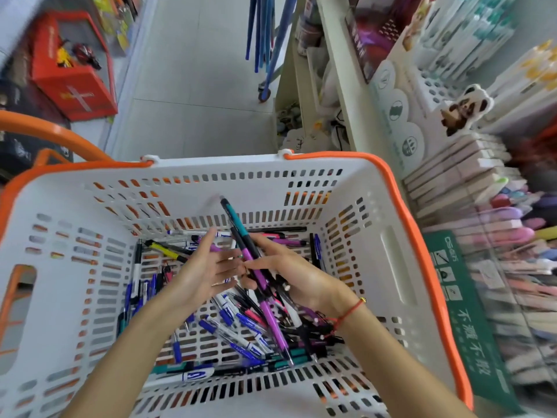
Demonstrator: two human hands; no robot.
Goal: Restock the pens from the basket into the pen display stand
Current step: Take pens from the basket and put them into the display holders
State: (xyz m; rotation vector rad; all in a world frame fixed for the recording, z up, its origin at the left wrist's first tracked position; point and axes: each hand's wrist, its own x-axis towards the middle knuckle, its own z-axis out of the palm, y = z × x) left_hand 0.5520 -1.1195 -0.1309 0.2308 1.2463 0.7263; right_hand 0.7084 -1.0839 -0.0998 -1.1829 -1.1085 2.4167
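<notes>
A red crate (72, 76) is sitting on the floor at far left. Nearer, a white basket (370, 267) with an orange rim is holding a loose heap of pens (235, 327) on its bottom. The left hand (205, 267) is hovering over the heap, fingers straight and spread, gripping nothing. Just beside it, the right hand (289, 276) is pinching a small bundle of pens, a purple pen (262, 285) and a teal pen (236, 217) among them, their ends sticking up above the heap. The pen stand (497, 285) is waiting at right, beside the basket.
</notes>
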